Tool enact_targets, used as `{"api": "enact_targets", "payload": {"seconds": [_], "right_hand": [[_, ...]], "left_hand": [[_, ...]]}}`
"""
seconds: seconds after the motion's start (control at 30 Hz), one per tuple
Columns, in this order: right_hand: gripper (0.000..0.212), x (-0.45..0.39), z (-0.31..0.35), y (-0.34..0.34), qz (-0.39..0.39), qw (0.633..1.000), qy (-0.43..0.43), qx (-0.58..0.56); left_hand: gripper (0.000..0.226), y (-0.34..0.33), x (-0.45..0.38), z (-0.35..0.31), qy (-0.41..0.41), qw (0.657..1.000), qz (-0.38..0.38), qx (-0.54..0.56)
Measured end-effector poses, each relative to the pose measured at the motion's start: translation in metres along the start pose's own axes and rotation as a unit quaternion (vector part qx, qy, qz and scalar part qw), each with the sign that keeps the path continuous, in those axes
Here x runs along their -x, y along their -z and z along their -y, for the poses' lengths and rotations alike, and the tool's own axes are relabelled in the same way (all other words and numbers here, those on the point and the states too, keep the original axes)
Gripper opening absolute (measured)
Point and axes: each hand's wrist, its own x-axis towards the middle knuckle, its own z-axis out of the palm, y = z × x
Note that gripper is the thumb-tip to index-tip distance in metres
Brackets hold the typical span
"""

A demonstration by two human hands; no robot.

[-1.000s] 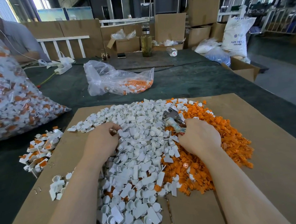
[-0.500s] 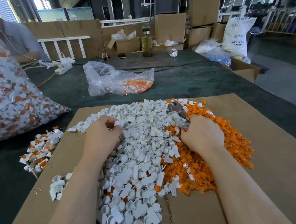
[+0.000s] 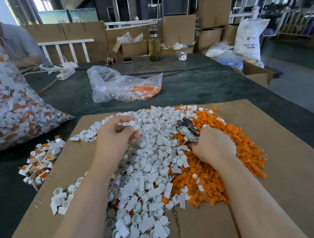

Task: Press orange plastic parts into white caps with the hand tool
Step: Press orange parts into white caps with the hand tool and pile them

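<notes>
A big heap of white caps [image 3: 151,167] covers the middle of the cardboard sheet [image 3: 284,166], with a heap of orange plastic parts [image 3: 242,150] on its right. My left hand [image 3: 115,138] is lifted above the white heap and pinches one white cap [image 3: 132,124] between thumb and fingers. My right hand [image 3: 213,146] rests on the orange heap and grips the hand tool [image 3: 187,129], whose metal head points up and to the left. Whether my right fingers also hold an orange part is hidden.
A small pile of assembled white-and-orange pieces [image 3: 41,162] lies left of the cardboard. A large full clear bag [image 3: 10,113] stands at far left, a smaller bag [image 3: 125,87] behind the heaps. Across the table sits another person [image 3: 15,44]. Boxes and a sack stand behind.
My left hand has risen out of the white heap with a cap pinched in its fingers. My right hand with the tool has shifted slightly right and away over the orange parts.
</notes>
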Motion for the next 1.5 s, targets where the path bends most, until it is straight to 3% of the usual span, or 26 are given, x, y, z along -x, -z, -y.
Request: {"api": "enact_targets", "payload": {"seconds": [0.23,0.4,0.63,0.83,1.07,1.3,1.4,1.5], "right_hand": [[0.044,0.002,0.001,0.002,-0.045,0.999,-0.007,-0.002],[0.033,-0.001,0.006,0.005,-0.073,0.990,0.007,-0.117],[0.012,0.004,0.016,0.010,-0.062,0.950,0.123,-0.280],[0.015,0.012,0.027,0.014,-0.079,0.917,0.154,-0.359],[0.011,0.017,0.030,0.016,-0.069,0.886,0.156,-0.431],[0.013,0.019,0.032,0.015,-0.062,0.878,0.159,-0.448],[0.017,0.020,0.034,0.015,-0.073,0.867,0.151,-0.470],[0.020,0.021,0.034,0.016,-0.088,0.857,0.148,-0.486]], "left_hand": [[0.023,-0.008,0.003,-0.001,0.023,0.998,0.062,0.023],[0.022,-0.015,0.008,-0.003,0.006,0.998,0.055,0.010],[0.033,-0.022,0.011,-0.005,-0.014,0.996,0.075,-0.036],[0.020,-0.026,0.014,-0.008,-0.043,0.997,0.050,-0.047],[0.025,-0.032,0.020,-0.011,-0.051,0.995,0.082,0.004],[0.015,-0.034,0.020,-0.013,-0.066,0.993,0.068,-0.068],[0.022,-0.036,0.023,-0.015,-0.060,0.995,0.076,-0.035],[0.026,-0.040,0.023,-0.015,-0.079,0.993,0.056,-0.075]]}}
